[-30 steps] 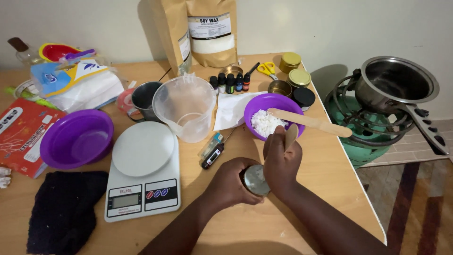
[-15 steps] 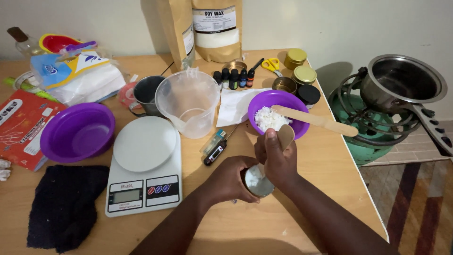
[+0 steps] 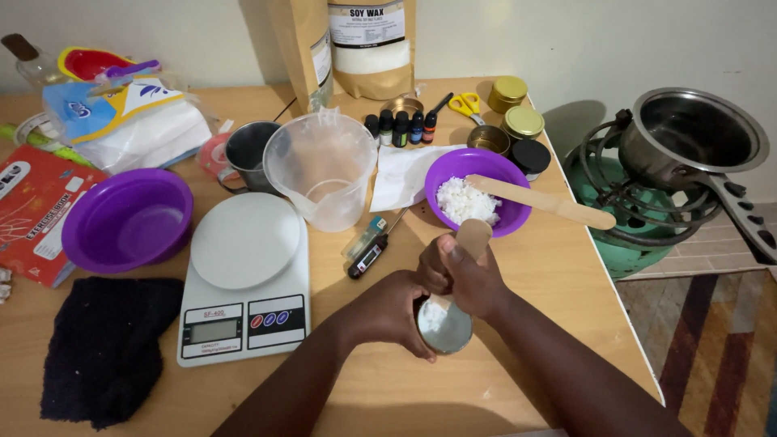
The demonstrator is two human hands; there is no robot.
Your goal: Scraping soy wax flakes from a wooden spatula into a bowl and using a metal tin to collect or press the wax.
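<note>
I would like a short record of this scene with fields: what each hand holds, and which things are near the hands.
left hand: wrapped around a small round metal tin holding white flakes
right hand: grips a wooden spoon, tip down in the tin
behind the hands: purple plastic bowl of white flakes, flat wooden stick across it
left of hands: white digital kitchen scale

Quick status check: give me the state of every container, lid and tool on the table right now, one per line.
small metal tin: open, some white flakes inside, held by left hand
wooden spoon: gripped by right hand, tip in the tin
right purple bowl: holds white flakes, wooden stick across it
left purple bowl: empty
plastic jug: upright, empty
scale: platform bare
gold tins: lidded
saucepan: empty, on burner
</note>
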